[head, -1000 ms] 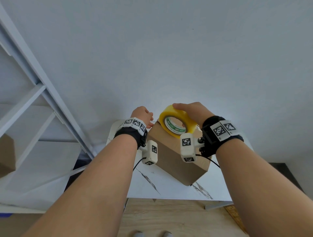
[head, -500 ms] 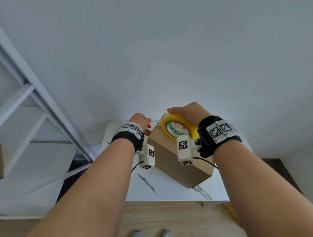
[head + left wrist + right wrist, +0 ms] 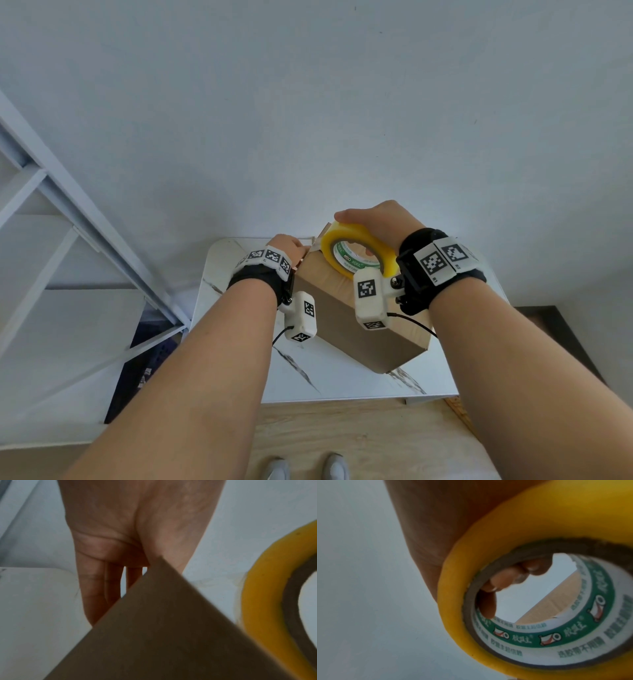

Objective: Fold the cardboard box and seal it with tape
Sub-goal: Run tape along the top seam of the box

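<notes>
Gripping hand: the right hand [image 3: 376, 224] is closed round the yellow tape roll [image 3: 356, 253], palm over the outer rim and fingertips [image 3: 498, 582] hooked through the core, where they show in the right wrist view.
Tape roll: it stands on edge on the far end of the cardboard box [image 3: 346, 325], tilted, its green-and-white printed core facing the person; in the left wrist view the same roll [image 3: 267, 599] shows at the right, beyond the box.
Box: closed, brown, lying slantwise on the white marble-patterned table [image 3: 342, 380], one end toward the far left, the other toward the near right corner of the table.
Other hand: the left hand [image 3: 286, 245] is at the far left corner of the box. In the left wrist view this hand [image 3: 130, 536] has its fingers [image 3: 92, 591] pointing down behind the box corner [image 3: 159, 563], lying fairly straight against the cardboard; whether the thumb pinches anything I cannot tell, as the box hides it.
Tape end: a pale strip [image 3: 310, 241] shows between the left hand and the roll, too small to say who holds it.
Surroundings: a white metal shelf frame [image 3: 68, 219] stands at the left, a plain pale wall [image 3: 308, 102] behind the table, wood floor [image 3: 359, 438] and the tips of two shoes [image 3: 308, 467] at the near edge.
</notes>
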